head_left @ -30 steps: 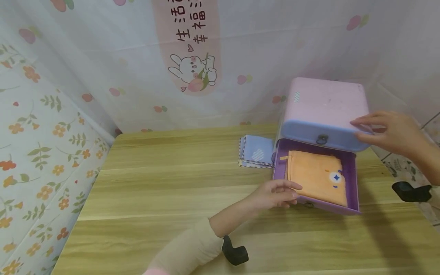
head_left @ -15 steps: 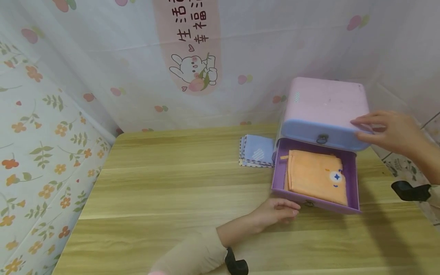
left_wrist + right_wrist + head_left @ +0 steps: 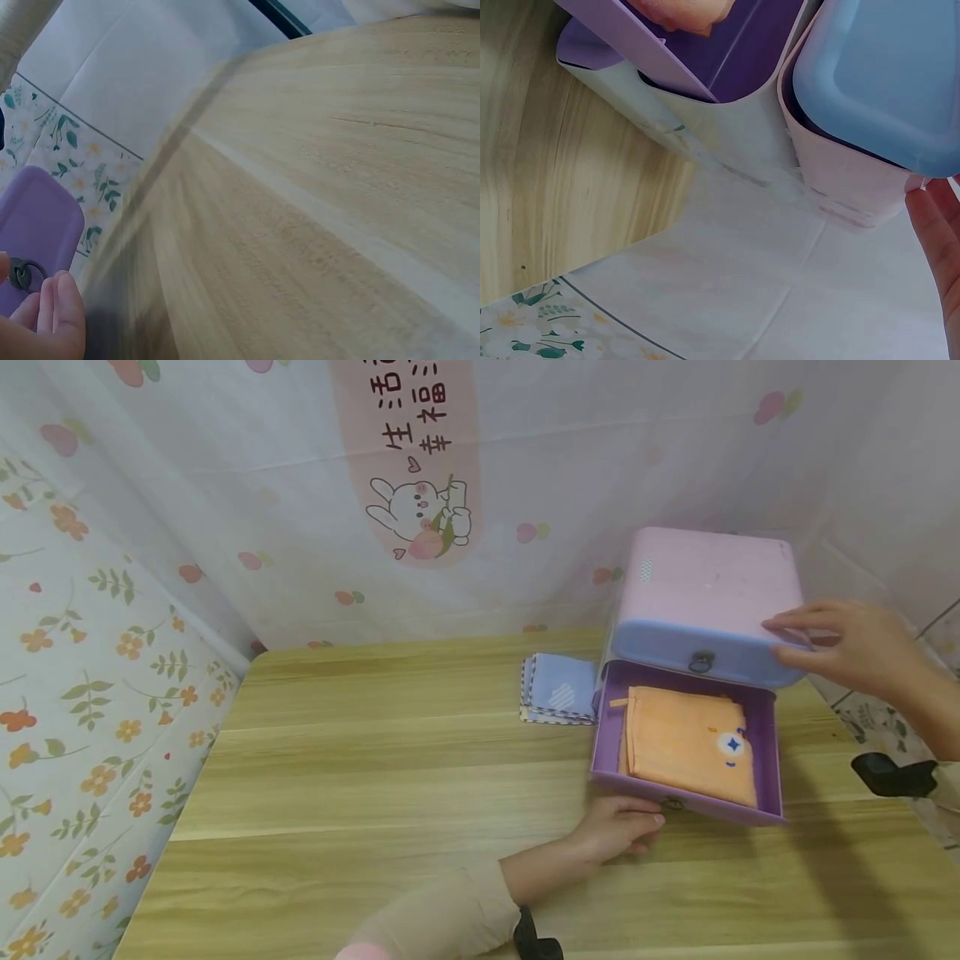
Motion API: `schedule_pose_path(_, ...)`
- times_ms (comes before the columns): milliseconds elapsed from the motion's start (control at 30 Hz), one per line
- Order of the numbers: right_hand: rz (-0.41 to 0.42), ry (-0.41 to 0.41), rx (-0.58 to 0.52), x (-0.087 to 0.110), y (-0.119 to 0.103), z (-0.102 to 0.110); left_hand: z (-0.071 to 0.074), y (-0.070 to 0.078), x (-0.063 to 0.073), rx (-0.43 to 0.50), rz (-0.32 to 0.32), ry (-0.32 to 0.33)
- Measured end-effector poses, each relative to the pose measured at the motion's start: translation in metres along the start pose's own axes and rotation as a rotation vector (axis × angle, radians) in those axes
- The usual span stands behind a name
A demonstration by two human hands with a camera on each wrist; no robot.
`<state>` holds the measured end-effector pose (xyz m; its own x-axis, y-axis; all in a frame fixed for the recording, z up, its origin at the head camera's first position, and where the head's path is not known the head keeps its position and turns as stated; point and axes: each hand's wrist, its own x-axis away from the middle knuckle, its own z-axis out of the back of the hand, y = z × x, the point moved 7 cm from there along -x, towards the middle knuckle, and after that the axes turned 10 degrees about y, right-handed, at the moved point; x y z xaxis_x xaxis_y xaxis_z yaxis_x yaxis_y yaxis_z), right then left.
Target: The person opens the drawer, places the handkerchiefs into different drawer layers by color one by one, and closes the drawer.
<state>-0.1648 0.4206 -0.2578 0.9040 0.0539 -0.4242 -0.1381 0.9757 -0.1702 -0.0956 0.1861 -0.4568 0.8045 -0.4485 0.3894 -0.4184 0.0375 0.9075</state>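
Observation:
A small two-tier drawer box stands at the table's right, its pink upper tier [image 3: 712, 578] fronted by a blue drawer [image 3: 675, 646]. The purple lower drawer [image 3: 768, 760] is pulled out and holds a folded orange towel [image 3: 682, 743] with a bear-face patch. My left hand [image 3: 611, 831] is low before the purple drawer's front. In the left wrist view its thumb and fingers [image 3: 66, 300] are either side of the metal ring pull [image 3: 28, 274], a gap between them. My right hand [image 3: 855, 643] rests with extended fingers on the upper tier's right front corner.
A folded blue cloth [image 3: 562, 685] with a checked edge lies against the box's left side. The wooden table [image 3: 360, 777] extends left and forward. A printed curtain [image 3: 300, 527] hangs behind, and a flowered cloth [image 3: 97, 693] hangs at left.
My left hand has gone from over the drawer's front left rim down and slightly right to its ring pull. The right hand, box and towel stay put.

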Motion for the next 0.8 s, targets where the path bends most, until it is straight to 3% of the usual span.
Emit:
schedule_pose_path(333,0.014,0.004,-0.005,0.0,-0.001,0.0,-0.006,-0.001,-0.005,0.046,0.008,0.085)
schedule_pose_path(600,0.014,0.012,-0.006,0.0,-0.003,0.001,-0.01,-0.011,-0.004,0.222,0.066,0.202)
schedule_pose_path(800,0.011,0.001,-0.009,0.002,-0.004,0.002,-0.016,-0.015,-0.003,0.344,0.11,0.238)
